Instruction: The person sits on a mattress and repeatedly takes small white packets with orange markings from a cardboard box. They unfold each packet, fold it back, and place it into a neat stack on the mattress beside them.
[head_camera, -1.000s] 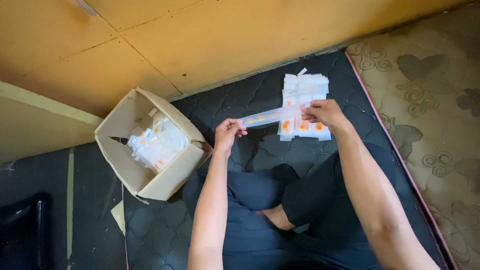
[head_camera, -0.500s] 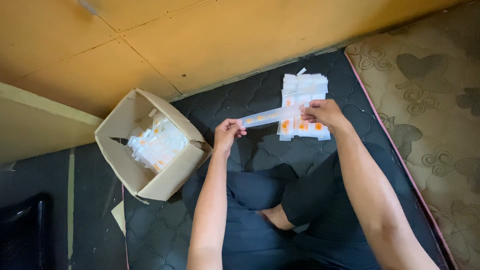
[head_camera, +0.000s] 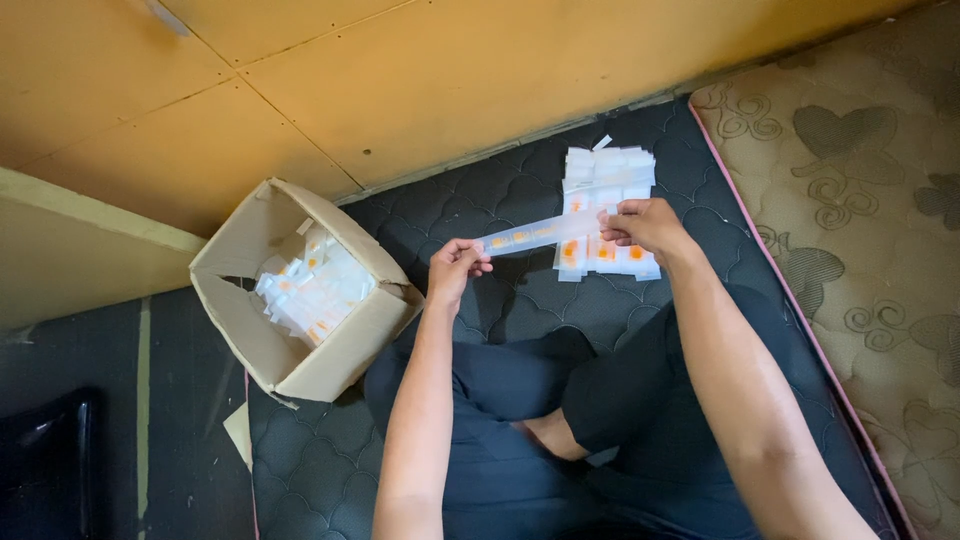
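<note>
Currently left hand (head_camera: 455, 268) and right hand (head_camera: 645, 222) are pinching opposite ends of a white sachet strip (head_camera: 540, 232) (fingers clamped), above the stacked strips (head_camera: 605, 170).

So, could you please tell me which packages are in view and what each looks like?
Strip: held between both hands, long, clear with orange spots.
Stack: on the dark mattress beneath the strip, white and orange sachets.
Box: left of the knees, open brown cardboard, holding similar sachets.
</note>
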